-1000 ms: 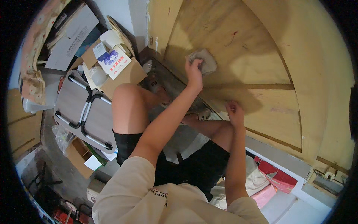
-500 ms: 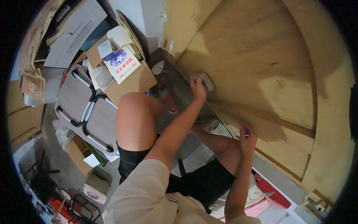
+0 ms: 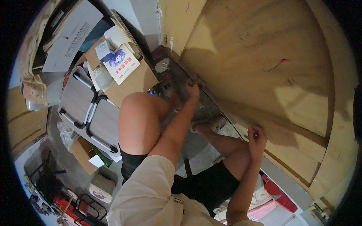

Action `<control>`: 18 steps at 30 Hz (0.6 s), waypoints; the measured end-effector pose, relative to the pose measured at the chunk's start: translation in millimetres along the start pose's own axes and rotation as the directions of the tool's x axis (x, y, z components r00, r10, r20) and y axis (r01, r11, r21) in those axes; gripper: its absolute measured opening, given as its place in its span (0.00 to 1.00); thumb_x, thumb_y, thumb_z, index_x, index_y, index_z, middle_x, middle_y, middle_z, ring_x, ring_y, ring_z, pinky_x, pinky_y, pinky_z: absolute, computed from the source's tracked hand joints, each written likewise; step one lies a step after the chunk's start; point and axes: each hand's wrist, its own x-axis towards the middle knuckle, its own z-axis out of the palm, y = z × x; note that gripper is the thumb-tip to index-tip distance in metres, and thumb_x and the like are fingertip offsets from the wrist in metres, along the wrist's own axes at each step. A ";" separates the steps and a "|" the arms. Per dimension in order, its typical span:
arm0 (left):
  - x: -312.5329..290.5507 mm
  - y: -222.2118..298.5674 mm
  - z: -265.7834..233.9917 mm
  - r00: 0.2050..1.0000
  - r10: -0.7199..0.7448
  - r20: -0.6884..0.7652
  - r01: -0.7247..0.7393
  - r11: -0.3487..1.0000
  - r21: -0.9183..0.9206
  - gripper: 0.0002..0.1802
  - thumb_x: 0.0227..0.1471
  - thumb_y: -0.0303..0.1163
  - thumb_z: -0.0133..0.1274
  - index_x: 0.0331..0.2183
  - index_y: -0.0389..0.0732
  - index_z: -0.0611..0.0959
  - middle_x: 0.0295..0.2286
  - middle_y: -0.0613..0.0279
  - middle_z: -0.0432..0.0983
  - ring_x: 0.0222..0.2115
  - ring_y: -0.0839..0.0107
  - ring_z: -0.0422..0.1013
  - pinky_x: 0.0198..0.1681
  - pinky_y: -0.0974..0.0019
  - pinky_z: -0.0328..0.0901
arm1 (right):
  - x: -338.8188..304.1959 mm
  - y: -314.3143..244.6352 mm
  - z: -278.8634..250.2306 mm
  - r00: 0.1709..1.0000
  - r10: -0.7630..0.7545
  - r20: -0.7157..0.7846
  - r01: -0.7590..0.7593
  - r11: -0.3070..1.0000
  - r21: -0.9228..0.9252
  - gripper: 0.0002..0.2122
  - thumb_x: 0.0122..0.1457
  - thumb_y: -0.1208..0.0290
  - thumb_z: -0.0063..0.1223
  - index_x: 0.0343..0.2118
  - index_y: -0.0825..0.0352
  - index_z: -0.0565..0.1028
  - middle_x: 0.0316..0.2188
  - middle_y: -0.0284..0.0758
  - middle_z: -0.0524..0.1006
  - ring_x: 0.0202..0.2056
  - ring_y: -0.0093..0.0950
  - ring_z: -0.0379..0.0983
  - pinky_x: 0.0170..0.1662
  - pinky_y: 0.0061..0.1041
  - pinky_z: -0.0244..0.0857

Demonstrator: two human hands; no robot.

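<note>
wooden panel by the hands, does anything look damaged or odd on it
Yes. A dark reddish streak marks the wooden panel, with smaller dark marks below it, standing out against yellowish wood. White patches near its left edge look like chipped paint, possibly.

Yellow-brown door with dark streaks and a reddish-purple mark, cream shirt, black shorts, grey folded table with silver-and-black legs, brown cardboard box, white booklet with purple picture and red lettering, cream fabric with reddish dots.

carton beside folding table, left of door
</note>
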 end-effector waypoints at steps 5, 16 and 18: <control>-6.9 -5.2 3.8 0.995 -0.024 0.097 0.028 0.999 -0.044 0.32 0.48 0.33 0.66 0.51 0.30 0.74 0.44 0.49 0.77 0.44 0.57 0.73 0.50 0.56 0.67 | -3.7 2.3 -0.6 1.000 -0.006 -0.016 0.005 0.998 -0.068 0.11 0.62 0.66 0.59 0.37 0.71 0.79 0.30 0.38 0.81 0.31 0.28 0.77 0.36 0.29 0.71; -65.9 46.4 -10.1 0.972 0.069 0.226 -0.058 0.997 -0.052 0.26 0.44 0.31 0.67 0.44 0.33 0.75 0.37 0.56 0.75 0.36 0.65 0.71 0.41 0.60 0.67 | -11.1 -0.2 -10.0 0.999 0.023 -0.034 -0.023 1.000 0.017 0.10 0.62 0.66 0.58 0.37 0.69 0.79 0.30 0.40 0.81 0.30 0.29 0.77 0.36 0.29 0.72; -68.0 52.9 -15.2 0.965 0.064 0.253 -0.035 0.993 -0.117 0.25 0.45 0.32 0.66 0.43 0.34 0.75 0.37 0.57 0.75 0.36 0.65 0.71 0.41 0.61 0.66 | -9.7 -2.1 -10.1 0.999 -0.014 -0.042 0.014 1.000 0.001 0.10 0.62 0.66 0.58 0.37 0.69 0.79 0.30 0.39 0.82 0.30 0.29 0.78 0.36 0.29 0.72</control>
